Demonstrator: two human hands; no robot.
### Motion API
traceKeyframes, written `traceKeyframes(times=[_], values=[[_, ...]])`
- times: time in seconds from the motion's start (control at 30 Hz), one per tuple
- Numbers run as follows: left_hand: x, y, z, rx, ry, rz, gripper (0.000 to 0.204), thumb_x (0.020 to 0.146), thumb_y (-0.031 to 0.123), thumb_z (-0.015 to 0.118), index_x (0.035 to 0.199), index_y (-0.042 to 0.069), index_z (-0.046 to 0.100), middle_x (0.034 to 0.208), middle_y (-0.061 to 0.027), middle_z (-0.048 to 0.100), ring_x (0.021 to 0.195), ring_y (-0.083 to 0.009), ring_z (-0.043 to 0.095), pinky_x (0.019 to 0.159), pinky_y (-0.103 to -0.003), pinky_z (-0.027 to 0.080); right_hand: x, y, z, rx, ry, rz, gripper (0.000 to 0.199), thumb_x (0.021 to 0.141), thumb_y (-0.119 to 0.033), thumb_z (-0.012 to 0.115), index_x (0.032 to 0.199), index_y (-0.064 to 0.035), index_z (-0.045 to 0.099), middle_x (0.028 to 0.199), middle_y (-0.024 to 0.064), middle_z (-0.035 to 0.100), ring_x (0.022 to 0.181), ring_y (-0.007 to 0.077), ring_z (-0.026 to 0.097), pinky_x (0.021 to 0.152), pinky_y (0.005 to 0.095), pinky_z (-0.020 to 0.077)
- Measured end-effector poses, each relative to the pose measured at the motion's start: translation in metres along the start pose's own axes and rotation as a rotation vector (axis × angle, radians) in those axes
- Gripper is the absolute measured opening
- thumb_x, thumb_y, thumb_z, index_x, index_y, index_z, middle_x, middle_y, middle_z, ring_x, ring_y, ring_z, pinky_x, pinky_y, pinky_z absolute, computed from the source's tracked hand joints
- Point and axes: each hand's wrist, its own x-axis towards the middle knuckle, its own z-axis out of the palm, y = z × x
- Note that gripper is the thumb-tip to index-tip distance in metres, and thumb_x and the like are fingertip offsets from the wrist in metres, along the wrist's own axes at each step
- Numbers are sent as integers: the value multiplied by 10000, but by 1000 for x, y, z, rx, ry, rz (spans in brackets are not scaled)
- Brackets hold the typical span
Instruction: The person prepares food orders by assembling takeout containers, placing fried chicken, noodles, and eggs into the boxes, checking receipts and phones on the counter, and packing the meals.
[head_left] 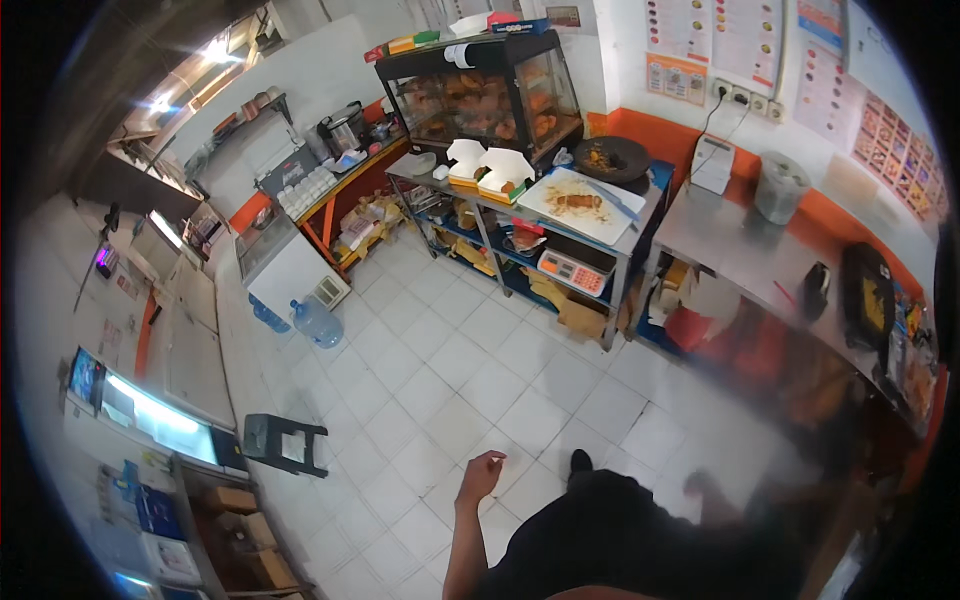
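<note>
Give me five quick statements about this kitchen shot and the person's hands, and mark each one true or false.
1. The left hand holds nothing and hangs over the white tiled floor. True.
2. The glass display cabinet is empty. False: it holds browned food.
3. A white cutting board with food on it lies on the steel table. True.
4. The black stool stands on the counter. False: it stands on the floor.
5. Two blue water jugs stand beside the white chest freezer. True.
</note>
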Motion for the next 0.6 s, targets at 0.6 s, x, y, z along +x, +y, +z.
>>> traceKeyframes(times=[0.6], values=[[430,-261,-253,208,249,-227,127,766,81,806,891,93,791,617,-43,648,560,-120,566,570,-305,483,322,-156,-928,843,568,-615,368,908,-160,626,1248,-18,616,943,127,714,874,228,692,817,341,531]])
